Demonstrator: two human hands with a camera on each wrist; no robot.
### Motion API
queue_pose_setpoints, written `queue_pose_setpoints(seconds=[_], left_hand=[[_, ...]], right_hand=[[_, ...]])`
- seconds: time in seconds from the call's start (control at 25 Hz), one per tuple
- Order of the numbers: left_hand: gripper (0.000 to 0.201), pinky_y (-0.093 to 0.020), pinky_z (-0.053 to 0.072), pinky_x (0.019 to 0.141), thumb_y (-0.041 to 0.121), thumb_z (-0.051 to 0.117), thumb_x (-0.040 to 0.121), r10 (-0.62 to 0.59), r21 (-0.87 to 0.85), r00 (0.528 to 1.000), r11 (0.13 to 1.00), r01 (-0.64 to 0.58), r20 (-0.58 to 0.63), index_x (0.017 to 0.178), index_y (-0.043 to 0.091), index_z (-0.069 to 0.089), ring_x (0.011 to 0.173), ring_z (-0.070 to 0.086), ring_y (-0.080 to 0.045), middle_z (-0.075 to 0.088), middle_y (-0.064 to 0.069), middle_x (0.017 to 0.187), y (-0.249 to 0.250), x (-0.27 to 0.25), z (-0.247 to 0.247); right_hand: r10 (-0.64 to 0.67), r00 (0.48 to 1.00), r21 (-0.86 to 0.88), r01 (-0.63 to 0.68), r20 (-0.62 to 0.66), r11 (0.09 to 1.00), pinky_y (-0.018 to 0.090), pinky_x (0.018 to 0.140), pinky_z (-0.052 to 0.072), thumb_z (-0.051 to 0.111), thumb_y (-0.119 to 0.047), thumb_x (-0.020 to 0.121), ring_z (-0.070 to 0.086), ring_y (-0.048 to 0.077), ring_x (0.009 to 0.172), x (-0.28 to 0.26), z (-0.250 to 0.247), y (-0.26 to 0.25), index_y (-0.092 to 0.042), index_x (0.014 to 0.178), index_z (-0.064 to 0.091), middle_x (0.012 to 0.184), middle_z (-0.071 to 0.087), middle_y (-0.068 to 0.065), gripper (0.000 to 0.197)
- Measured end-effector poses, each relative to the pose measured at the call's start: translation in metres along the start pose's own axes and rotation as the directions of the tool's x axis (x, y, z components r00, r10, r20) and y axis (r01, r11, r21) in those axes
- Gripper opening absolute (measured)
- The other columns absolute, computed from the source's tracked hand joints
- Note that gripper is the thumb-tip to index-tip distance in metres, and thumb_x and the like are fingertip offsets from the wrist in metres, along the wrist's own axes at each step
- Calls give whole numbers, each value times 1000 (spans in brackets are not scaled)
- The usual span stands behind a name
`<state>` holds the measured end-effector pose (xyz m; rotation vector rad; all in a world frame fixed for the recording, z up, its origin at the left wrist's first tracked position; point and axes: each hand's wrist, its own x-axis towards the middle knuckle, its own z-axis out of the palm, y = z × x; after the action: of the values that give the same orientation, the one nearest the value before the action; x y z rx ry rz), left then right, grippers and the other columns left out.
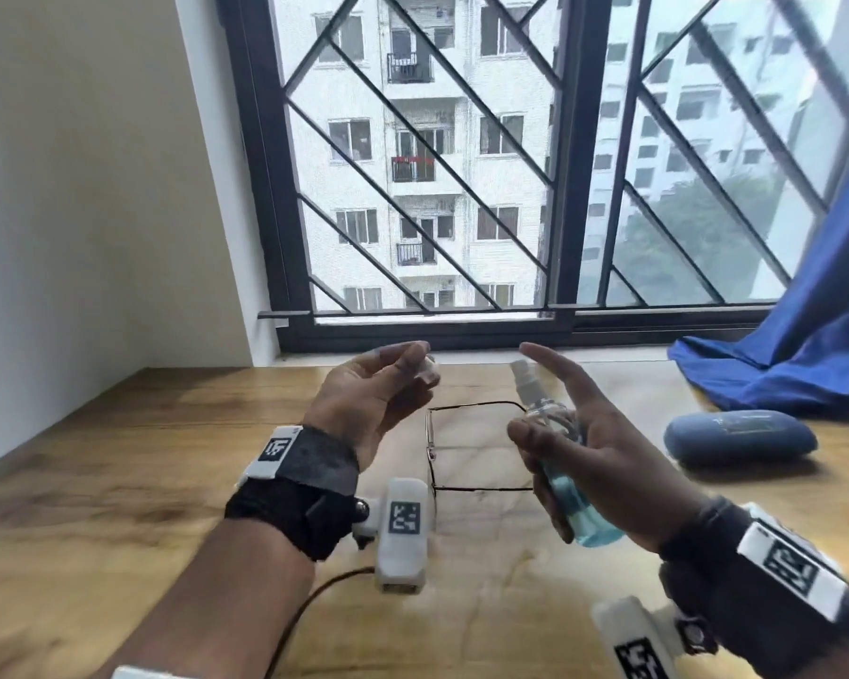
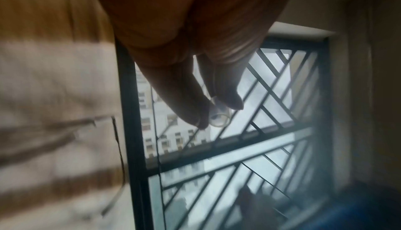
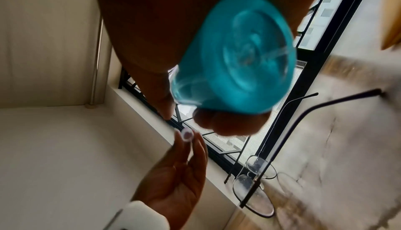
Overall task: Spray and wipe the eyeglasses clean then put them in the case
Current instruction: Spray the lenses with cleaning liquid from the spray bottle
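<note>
Blue-filled spray bottle [image 1: 562,463] tilted in right hand [image 1: 594,463], forefinger raised.

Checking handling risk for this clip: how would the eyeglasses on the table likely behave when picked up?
The eyeglasses probably feel light: thin wire frame. The open temples look long and slender, so likely springy and bendable. The lenses look speckled with droplets, perhaps slippery.

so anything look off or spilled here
No spill or damage shows. The glasses lie open on the table, lenses speckled, perhaps with spray. Left hand pinches the bottle's cap; right hand grips the bottle.
</note>
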<state>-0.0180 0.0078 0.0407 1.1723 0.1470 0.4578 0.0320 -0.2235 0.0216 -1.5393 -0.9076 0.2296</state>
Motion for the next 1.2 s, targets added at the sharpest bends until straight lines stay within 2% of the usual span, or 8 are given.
queue_pose_setpoints(seconds=[0.2,0.36,0.64,0.84,0.92,1.0,1.08,1.2], left_hand=[[26,-29,62,79,11,72,75,65,-31,958,998,-59,280,98,0,74,84,74,-21,77,-11,89,-7,-25,40],[31,-29,62,78,10,72,74,65,-1,955,998,-68,289,101,-4,74,88,74,-26,77,-18,96,-15,-27,42],[24,-25,60,79,9,70,76,116,-97,950,991,-92,290,98,5,79,91,76,-22,78,-16,101,-19,-34,56],[49,-37,59,92,12,71,82,144,49,945,985,-165,295,131,13,64,112,71,-18,74,-5,122,-28,-35,61],[43,-39,59,92,13,70,86,159,138,950,970,-202,270,129,15,65,113,70,-18,75,-2,121,-31,-33,58],[33,-38,59,88,14,70,88,163,202,955,956,-215,247,121,14,70,110,71,-18,77,-1,114,-33,-30,54],[28,-35,59,84,15,70,88,158,246,960,945,-215,233,116,14,72,108,72,-18,79,-1,109,-35,-28,51],[24,-38,57,85,16,69,89,160,274,967,938,-212,200,113,13,73,105,71,-21,79,-6,107,-33,-27,48]], right_hand=[[14,992,-16,-12,126,1000,41,50,50,70,-24,91,51,28,57,-1,5,-2,-56,142,34,72,54,11,71],[47,986,30,-52,159,998,29,43,50,68,-19,93,55,23,49,-4,3,-4,-54,144,33,70,56,11,71],[39,971,214,-92,237,973,30,43,50,62,-16,98,55,24,50,-8,1,-16,-55,147,30,71,49,18,70],[-8,985,59,19,-175,998,30,45,50,66,-24,94,53,24,54,6,-35,-2,-17,132,53,75,51,13,40],[-22,855,-21,13,-519,1000,37,51,54,70,-28,92,55,25,57,9,-73,2,-15,117,57,78,55,10,31],[-88,614,-171,-77,-784,982,40,59,55,71,-26,86,59,22,55,5,-115,10,-19,104,59,76,61,3,23],[-133,411,-228,-191,-902,955,40,67,55,67,-22,77,64,24,63,-4,-145,21,-20,93,60,75,63,0,18],[-87,268,-167,-293,-960,942,38,75,54,71,-12,72,58,25,70,-14,-164,37,-19,78,61,74,62,3,13]])
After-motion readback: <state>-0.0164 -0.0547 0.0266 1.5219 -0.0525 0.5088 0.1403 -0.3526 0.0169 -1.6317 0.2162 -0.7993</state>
